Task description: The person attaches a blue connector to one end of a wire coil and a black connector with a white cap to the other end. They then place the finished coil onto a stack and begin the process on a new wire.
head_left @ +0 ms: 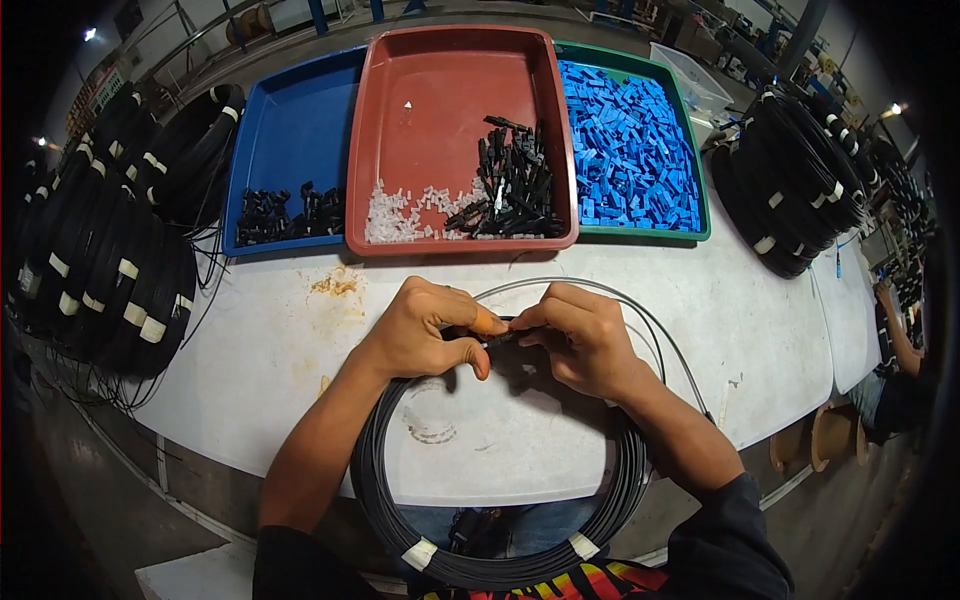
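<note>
My left hand (425, 330) and my right hand (580, 335) meet over the middle of the white table (260, 350). Both pinch a small black connector piece (505, 333) at the end of a thin cable between their fingertips. An orange finger cot covers my left thumb tip. A large coil of black cable (500, 560) bound with white tape lies under my forearms. Its loose end (650, 330) arcs up around my right hand to my fingers.
Three trays stand at the back: a blue tray (290, 130) with black parts, a red tray (430, 90) with clear and black parts, and a green tray (700, 200) full of blue parts. Stacked black cable coils lie left (100, 260) and right (790, 190). Another person (895, 370) sits at right.
</note>
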Action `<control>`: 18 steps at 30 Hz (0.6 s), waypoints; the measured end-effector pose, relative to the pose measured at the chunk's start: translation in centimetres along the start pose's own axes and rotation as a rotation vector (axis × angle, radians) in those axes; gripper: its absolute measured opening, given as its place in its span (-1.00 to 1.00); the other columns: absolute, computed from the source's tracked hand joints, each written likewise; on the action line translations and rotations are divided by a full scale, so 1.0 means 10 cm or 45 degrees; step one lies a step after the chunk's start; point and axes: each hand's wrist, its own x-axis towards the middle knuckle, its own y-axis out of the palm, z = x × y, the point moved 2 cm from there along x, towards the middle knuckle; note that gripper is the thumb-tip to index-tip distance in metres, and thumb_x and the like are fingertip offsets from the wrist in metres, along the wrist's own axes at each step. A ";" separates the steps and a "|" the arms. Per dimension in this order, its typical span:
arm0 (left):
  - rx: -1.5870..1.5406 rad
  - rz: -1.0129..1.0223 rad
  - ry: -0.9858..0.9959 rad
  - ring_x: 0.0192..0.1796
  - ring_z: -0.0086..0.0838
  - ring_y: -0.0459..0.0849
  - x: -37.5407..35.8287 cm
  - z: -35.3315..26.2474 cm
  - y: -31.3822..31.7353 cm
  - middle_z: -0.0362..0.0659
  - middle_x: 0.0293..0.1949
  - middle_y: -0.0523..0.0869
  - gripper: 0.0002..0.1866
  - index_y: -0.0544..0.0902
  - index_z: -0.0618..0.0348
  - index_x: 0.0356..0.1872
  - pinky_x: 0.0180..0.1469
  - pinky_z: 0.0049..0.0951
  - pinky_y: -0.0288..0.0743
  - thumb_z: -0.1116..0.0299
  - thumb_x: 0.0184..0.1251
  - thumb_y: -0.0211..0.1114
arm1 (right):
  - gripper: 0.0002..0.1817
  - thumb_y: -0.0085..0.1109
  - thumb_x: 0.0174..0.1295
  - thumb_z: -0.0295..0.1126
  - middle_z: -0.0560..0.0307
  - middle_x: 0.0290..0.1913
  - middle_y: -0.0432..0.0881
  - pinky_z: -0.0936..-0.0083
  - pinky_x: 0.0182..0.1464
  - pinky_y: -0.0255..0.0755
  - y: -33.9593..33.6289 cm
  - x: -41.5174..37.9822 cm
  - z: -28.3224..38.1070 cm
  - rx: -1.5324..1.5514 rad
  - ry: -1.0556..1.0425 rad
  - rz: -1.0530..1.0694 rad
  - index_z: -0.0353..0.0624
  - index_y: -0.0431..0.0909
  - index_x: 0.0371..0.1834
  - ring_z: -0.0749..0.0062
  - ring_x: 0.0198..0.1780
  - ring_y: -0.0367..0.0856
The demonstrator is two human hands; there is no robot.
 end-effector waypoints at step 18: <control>0.014 -0.011 -0.010 -0.38 -0.43 0.86 0.02 -0.02 -0.03 0.01 -0.33 0.87 -0.69 0.85 0.32 -0.28 -0.29 -0.51 0.68 0.57 -0.15 0.67 | -0.66 0.34 -0.17 -0.76 0.06 -0.34 0.59 0.29 -0.33 0.55 0.02 0.01 0.00 -0.056 -0.033 0.025 -0.23 0.67 -0.26 0.12 -0.36 0.67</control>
